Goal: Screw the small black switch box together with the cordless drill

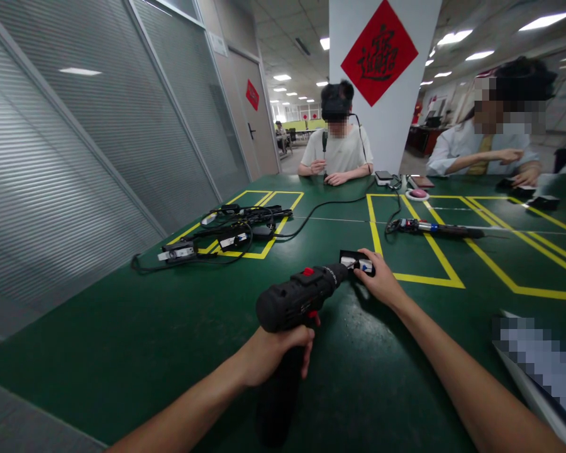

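My left hand (283, 352) is wrapped round the grip of a black cordless drill (295, 299) with red switches. The drill points away and to the right, its bit reaching a small black-and-white device (357, 263). Fingers of my right hand (378, 277) hold that device at its right end, just above the green table. A bit of blue shows on the device's white face. Whether the bit touches a screw is too small to tell.
Black cables and devices (240, 233) lie tangled at the left inside yellow tape (264, 251). A long black tool (434, 228) lies at the right. Across the table (170, 340), one person (344, 151) holds a screwdriver (324, 148); another person (481, 151) sits at the right.
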Available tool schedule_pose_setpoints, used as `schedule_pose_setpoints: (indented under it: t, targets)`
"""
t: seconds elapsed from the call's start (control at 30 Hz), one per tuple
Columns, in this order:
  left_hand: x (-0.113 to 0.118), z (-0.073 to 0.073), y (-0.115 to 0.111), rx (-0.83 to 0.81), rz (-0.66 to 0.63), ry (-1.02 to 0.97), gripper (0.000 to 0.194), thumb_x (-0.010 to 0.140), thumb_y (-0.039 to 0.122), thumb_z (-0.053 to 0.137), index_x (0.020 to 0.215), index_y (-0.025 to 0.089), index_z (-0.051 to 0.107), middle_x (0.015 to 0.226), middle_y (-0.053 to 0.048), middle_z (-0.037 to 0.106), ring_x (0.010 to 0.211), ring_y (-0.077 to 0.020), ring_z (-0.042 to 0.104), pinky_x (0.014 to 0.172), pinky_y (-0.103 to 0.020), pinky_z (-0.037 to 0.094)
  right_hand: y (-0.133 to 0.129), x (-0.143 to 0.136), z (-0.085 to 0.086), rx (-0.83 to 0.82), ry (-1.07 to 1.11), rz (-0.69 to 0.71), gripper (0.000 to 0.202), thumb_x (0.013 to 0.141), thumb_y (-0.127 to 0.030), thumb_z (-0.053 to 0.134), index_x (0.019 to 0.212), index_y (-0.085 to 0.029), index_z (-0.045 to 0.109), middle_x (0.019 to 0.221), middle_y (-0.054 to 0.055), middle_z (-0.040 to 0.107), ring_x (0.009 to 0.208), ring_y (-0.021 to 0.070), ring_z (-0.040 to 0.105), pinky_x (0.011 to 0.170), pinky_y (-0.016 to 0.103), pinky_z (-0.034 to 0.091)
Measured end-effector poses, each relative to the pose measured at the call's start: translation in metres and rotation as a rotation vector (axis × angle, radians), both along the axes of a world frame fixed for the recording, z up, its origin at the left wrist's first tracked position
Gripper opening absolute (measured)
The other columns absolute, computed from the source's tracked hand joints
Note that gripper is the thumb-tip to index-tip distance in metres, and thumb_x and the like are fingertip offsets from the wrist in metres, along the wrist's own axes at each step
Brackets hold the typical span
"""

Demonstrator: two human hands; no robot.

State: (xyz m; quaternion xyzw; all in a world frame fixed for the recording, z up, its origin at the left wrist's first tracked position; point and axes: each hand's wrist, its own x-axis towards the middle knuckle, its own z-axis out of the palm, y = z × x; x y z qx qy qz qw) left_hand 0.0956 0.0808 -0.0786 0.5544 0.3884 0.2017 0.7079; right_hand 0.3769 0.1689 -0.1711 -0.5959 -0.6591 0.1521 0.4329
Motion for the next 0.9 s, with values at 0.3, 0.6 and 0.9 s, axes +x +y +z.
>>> schedule_pose_setpoints:
  t: [0.3,0.6,0.9]
  targets:
    - [-0.0012,-0.0029,0.0,-0.004,-0.002,0.006,0.026,0.082,0.032,0.055,0.101,0.014,0.052,0.064,0.001,0.057,0.053,-0.0132,0.058,0.056,-0.027,0.045,0.0,0.0006,-0.0001,0.023,-0.008,0.015,0.048,0.08,-0.03,0.06,0.127,-0.022,0.052,0.118,0.009,0.055,0.112,0.0263,0.054,0.101,0.043,0.041]
    - [0.0026,-0.0002,-0.0005,0.046,-0.011,0.048,0.023,0.082,0.031,0.055,0.096,0.015,0.052,0.063,0.001,0.057,0.053,-0.0129,0.057,0.055,-0.027,0.046,-0.0023,-0.0006,0.0032,0.011,0.017,0.023,0.047,0.08,-0.03,0.059,0.126,-0.02,0.053,0.118,0.01,0.055,0.11,0.0262,0.055,0.099,0.043,0.043]
    - [0.0014,0.0013,-0.0019,0.073,-0.04,0.104,0.023,0.084,0.031,0.053,0.099,0.015,0.053,0.063,0.0,0.059,0.055,-0.014,0.058,0.058,-0.028,0.046,-0.0015,0.0001,0.002,0.016,0.008,0.018,0.048,0.08,-0.031,0.059,0.127,-0.021,0.052,0.119,0.009,0.054,0.113,0.0256,0.054,0.101,0.042,0.041]
